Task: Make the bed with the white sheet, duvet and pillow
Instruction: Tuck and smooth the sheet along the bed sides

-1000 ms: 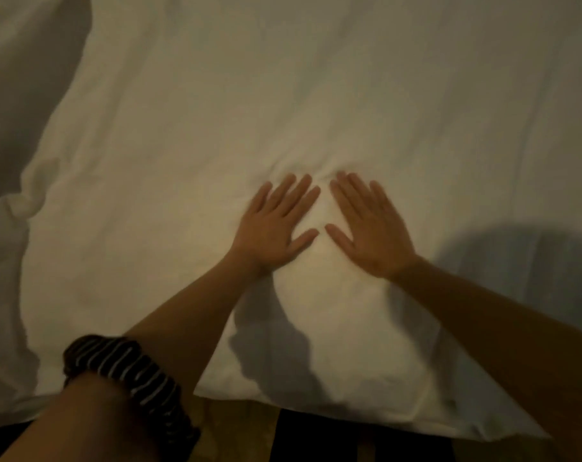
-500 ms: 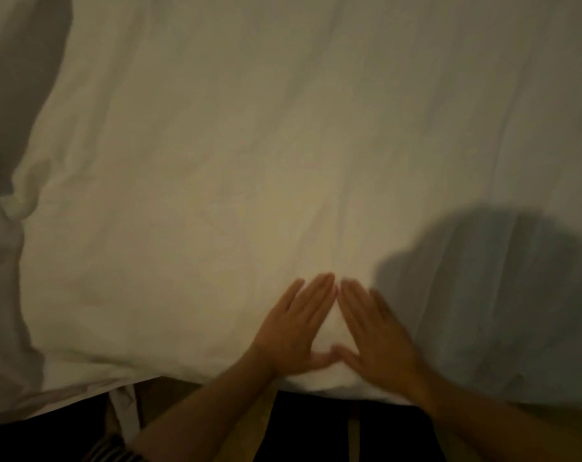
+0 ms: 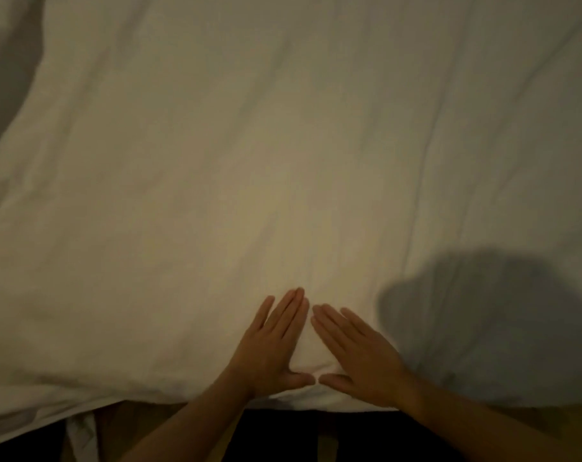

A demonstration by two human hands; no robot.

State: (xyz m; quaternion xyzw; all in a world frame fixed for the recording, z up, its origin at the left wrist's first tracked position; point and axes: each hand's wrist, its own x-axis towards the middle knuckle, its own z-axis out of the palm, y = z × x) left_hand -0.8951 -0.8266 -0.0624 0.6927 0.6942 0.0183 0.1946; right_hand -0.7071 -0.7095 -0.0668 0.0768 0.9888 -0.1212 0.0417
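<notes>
Both grips are released and grasp nothing. The left grip [image 3: 269, 355] and the right grip [image 3: 359, 358] press palm-down on the white duvet [image 3: 249, 161] with straight fingers. Their index tips almost meet and their thumb tips nearly touch, so a small triangle of cloth shows between them. The duvet's near edge runs just behind the wrists.

This looks like a smoothing stroke. To do it well, keep the palms flat and the pressure light and even. Sweep each grip outward to its own side so the creases are pushed toward the edges and not bunched in the middle. Avoid dragging the near edge off the bed.

Ahead of the grips the duvet fills almost the whole view. It is soft and slightly puffy, with shallow wrinkles. Long creases run away beyond the right grip, which seems the part most in need of smoothing. A dark shadow [image 3: 483, 311] falls on the cloth beside the right grip.

Far to the left grip's side the duvet's border curves against grey, shadowed fabric [image 3: 6, 61] that I cannot identify. Behind the left grip, a strip of white cloth [image 3: 79, 435] hangs below the edge and may be the sheet. No pillow is in view.
</notes>
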